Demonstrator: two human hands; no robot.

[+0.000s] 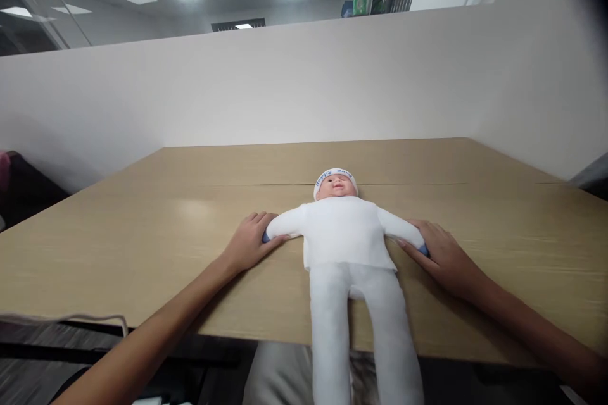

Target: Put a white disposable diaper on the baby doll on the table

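Note:
A baby doll (349, 234) in a white top and trousers lies on its back on the wooden table. A white cap with blue lettering covers its head, and both its arms are spread sideways. My left hand (251, 240) is closed around the doll's arm end on the left, thumb below and fingers above. On the other side, my right hand (439, 253) holds the opposite arm end in the same way. Blue shows at both cuffs. The doll's legs reach over the table's near edge, and its feet are out of view.
The wooden table (190, 228) meets a white partition (294, 88) at its far side. A pale cable (85, 317) runs along the near left edge. At the far left sits a dark item (31, 190) with a pink part. My lap (280, 373) is below the near edge.

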